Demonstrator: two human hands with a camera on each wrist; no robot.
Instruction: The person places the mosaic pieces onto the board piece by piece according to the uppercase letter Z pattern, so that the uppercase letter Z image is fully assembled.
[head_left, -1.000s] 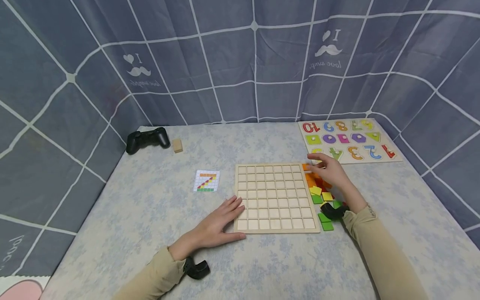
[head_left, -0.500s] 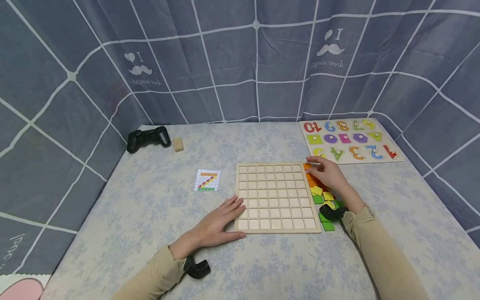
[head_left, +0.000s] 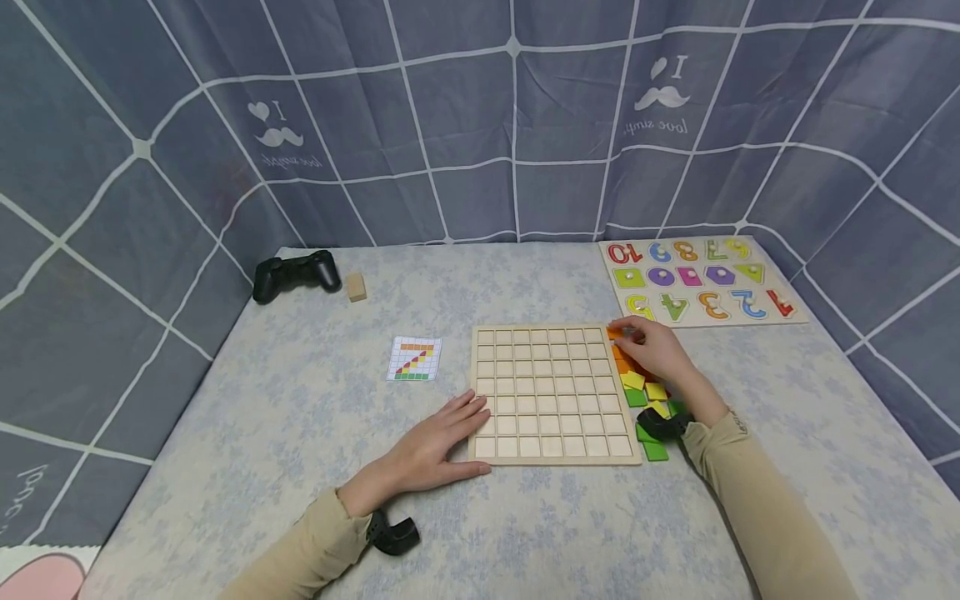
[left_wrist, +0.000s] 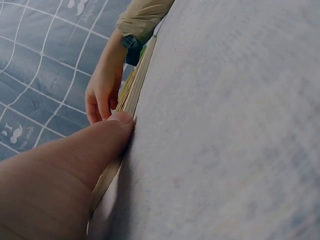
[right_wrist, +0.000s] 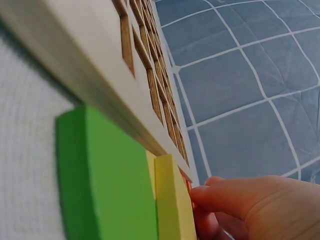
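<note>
A square wooden grid board (head_left: 553, 396) lies on the table with its cells bare. My left hand (head_left: 435, 450) rests at its lower left corner, fingers spread on the frame. In the left wrist view, the left thumb (left_wrist: 117, 127) presses the board's edge. Along the board's right side lies a pile of small square tiles: orange tiles (head_left: 621, 352), yellow tiles (head_left: 633, 381) and green tiles (head_left: 656, 452), with some red ones. At the far end of this pile, my right hand (head_left: 656, 348) pinches an orange tile (head_left: 614, 332) between thumb and fingers; the palm hides part of the pile.
Left of the board lies a pattern card (head_left: 414, 359) showing a coloured Z-like figure. A black game controller (head_left: 296, 275) and a small wooden block (head_left: 356, 287) are at the back left. At the back right lies a number-and-shape puzzle board (head_left: 697, 283).
My right hand has dropped slightly toward the far end of the tile pile, and its thumb and fingers have closed in on an orange tile. The left hand stays on the board.
</note>
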